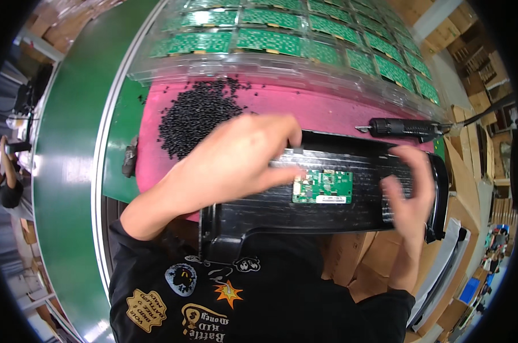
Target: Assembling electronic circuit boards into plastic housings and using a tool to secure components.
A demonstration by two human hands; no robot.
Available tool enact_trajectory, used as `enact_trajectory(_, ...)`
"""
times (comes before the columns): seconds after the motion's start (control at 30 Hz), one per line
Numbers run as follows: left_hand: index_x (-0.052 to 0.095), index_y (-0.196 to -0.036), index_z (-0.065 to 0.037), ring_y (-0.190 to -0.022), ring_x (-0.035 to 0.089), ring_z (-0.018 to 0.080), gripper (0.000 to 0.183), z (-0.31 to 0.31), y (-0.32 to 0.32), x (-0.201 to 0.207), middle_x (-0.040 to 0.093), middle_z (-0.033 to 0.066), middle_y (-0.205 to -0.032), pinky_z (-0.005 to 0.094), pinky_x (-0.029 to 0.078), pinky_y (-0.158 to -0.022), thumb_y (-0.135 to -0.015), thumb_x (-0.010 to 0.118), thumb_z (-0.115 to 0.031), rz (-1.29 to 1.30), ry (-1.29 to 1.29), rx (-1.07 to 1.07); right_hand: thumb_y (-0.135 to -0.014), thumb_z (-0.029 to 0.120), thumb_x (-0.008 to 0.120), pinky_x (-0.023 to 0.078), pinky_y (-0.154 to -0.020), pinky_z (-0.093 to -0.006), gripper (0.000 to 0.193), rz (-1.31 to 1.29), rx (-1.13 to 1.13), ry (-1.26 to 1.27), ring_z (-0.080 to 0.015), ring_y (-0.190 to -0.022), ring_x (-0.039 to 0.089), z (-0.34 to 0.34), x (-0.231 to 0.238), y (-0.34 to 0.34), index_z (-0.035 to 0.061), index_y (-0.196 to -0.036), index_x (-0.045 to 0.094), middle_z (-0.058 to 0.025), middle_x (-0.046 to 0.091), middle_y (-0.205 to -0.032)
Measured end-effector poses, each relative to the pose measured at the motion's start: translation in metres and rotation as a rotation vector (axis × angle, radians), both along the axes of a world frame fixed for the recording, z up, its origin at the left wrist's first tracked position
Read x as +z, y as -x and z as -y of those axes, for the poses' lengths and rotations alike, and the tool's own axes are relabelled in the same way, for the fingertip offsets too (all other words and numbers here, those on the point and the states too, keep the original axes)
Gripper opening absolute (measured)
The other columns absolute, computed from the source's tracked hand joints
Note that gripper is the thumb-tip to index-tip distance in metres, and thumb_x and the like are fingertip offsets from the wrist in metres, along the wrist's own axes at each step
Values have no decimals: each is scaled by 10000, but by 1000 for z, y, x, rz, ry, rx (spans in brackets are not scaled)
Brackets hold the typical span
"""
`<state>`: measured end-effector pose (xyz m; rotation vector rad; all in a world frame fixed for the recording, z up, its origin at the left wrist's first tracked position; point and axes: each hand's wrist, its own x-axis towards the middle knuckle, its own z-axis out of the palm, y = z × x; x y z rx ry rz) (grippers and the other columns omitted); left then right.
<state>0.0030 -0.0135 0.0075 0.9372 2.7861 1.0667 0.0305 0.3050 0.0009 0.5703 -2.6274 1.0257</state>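
Observation:
A long black plastic housing (259, 214) lies before me, its inner side up. A green circuit board (323, 187) rests in its middle, with a white label strip along the near edge. My left hand (244, 151) reaches over the housing from the left. Its thumb tip is close to the board's left edge, and I cannot tell whether it touches. Thumb and index finger are spread, with nothing visible between them. Over the right part of the housing hovers my right hand (412, 186), somewhat blurred, its thumb and fingers apart and holding nothing visible.
Beyond the housing, a pink mat (304, 106) carries a pile of small black screws (196, 114) and a black electric screwdriver (402, 128). Clear plastic trays (259, 63) of green boards stand behind. A green conveyor (70, 188) runs along the left; another person (7, 177) is far left.

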Motion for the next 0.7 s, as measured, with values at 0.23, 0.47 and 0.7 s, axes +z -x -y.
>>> enact_trajectory(0.23,648,-1008,-9,-938,624,353,288,47,16,3,625,136,-962,432,498,-814,-770,766,-120,-286,300,353,-981,186,602,433,-839,-289,302,136,-486,-326,-153,-901,540,-117,21,58,78,-1260,562,-47,570,-911)
enact_trajectory(0.47,657,-946,5,-946,621,377,204,56,25,-9,633,160,-938,455,496,-832,-759,719,-47,-137,291,253,-984,193,617,353,-675,-212,255,284,-346,21,-55,-783,416,-110,12,81,98,-1216,572,46,482,-850)
enact_trajectory(0.7,601,-827,41,-848,617,400,95,54,28,-12,631,193,-854,465,486,-751,-748,654,35,-116,245,273,-963,11,585,505,-924,-340,458,-307,-106,881,-237,-1072,615,5,19,86,37,-1354,347,-195,543,-1286)
